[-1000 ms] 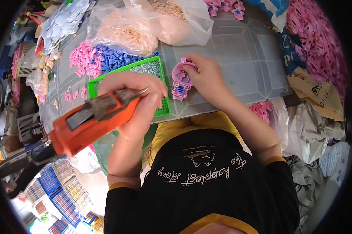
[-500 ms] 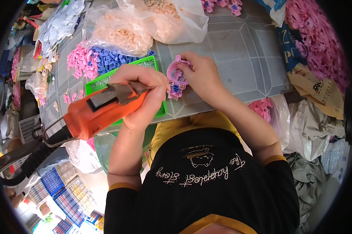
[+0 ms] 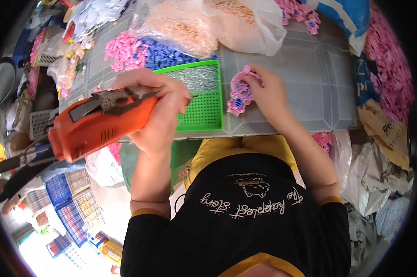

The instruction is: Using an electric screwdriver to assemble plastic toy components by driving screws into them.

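Head view: the left hand point(image 3: 155, 104) is closed around an orange power driver point(image 3: 102, 122), its tip over the green tray point(image 3: 221, 104), while the right hand point(image 3: 270, 92) pinches the pink ring-shaped piece point(image 3: 234, 96) on the grey table point(image 3: 305, 78) just beside that tray. A blue insert point(image 3: 237, 102) sits in the piece, but fastening is judged incomplete; whether the tip carries a screw cannot be told. Metal fasteners point(image 3: 197, 78), loose pink parts point(image 3: 124, 51) and blue parts point(image 3: 169, 54) suggest many units remain.

Beyond the pink piece point(image 3: 239, 100), bags point(image 3: 250, 34) block; tabletop point(image 3: 319, 83) rightward lies open.
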A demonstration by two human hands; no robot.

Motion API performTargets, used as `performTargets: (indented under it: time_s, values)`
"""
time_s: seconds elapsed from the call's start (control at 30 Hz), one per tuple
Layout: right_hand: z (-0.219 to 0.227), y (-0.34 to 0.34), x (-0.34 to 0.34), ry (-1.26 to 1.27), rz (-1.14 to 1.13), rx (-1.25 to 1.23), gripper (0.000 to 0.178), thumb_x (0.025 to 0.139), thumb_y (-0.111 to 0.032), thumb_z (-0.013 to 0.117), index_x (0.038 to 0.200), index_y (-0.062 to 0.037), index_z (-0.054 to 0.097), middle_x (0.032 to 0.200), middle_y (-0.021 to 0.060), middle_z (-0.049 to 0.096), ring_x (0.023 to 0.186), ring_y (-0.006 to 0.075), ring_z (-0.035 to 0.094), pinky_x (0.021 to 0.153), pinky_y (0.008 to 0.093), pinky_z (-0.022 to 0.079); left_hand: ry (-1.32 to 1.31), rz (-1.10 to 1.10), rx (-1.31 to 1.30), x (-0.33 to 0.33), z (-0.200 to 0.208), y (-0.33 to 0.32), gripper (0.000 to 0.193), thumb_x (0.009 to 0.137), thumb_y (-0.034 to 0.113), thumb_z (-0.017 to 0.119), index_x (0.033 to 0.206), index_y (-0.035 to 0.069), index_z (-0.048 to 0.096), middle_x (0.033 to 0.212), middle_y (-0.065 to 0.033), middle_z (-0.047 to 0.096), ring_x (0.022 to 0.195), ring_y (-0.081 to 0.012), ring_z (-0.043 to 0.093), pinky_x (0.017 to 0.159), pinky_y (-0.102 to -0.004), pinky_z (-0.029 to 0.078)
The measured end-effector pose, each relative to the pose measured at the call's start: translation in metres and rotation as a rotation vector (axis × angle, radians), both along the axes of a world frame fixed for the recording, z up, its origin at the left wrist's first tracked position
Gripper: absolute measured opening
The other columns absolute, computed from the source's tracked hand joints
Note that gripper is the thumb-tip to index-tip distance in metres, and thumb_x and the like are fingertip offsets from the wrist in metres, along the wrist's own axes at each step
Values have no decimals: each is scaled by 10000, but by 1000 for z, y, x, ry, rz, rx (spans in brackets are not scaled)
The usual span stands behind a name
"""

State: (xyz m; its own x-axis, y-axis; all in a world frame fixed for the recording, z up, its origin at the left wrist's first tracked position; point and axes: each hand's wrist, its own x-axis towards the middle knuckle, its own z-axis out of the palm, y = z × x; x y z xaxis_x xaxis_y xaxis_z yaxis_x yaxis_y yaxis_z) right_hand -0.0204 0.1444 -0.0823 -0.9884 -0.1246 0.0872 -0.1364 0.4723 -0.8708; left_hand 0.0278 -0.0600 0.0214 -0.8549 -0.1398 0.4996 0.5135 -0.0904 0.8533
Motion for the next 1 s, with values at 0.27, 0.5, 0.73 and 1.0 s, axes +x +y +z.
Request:
performTargets:
  time_s: [0.27, 0.5, 0.73, 1.0]
  values:
    - [0, -5, 0, -22, 5, -8, 188, 896, -113, 631, 1050, -13, 668, 831, 115, 700, 734, 158, 659, 672, 288, 498, -122, 221, 34, 12, -23, -40, 344, 725, -195, 533, 999, 2, 465, 648, -100, 555, 534, -172, 542, 513, -285, 452]
    - [-1, -7, -2, -41, 10, -40, 166, 891, -96, 639, 1029, -10, 670, 821, 91, 703, 724, 133, 652, 660, 276, 502, -132, 244, -59, 12, -30, -46, 287, 764, -111, 497, 1024, 4, 457, 611, -96, 519, 514, -181, 486, 586, -349, 464]
    - [7, -5, -3, -29, 21, -23, 160, 889, -90, 636, 1022, -6, 666, 820, 99, 701, 721, 136, 655, 655, 278, 499, -118, 267, -50, 11, -28, -44, 292, 768, -109, 496, 1033, 6, 457, 608, -89, 510, 523, -183, 490, 588, -346, 455]
    - [-6, -3, -2, 94, -22, 2, 175, 870, -122, 655, 1000, -5, 668, 835, 173, 689, 728, 273, 679, 662, 344, 510, 50, 34, 80, 15, -4, -11, 323, 734, -129, 589, 1002, 15, 479, 671, -113, 566, 552, -197, 556, 577, -343, 496]
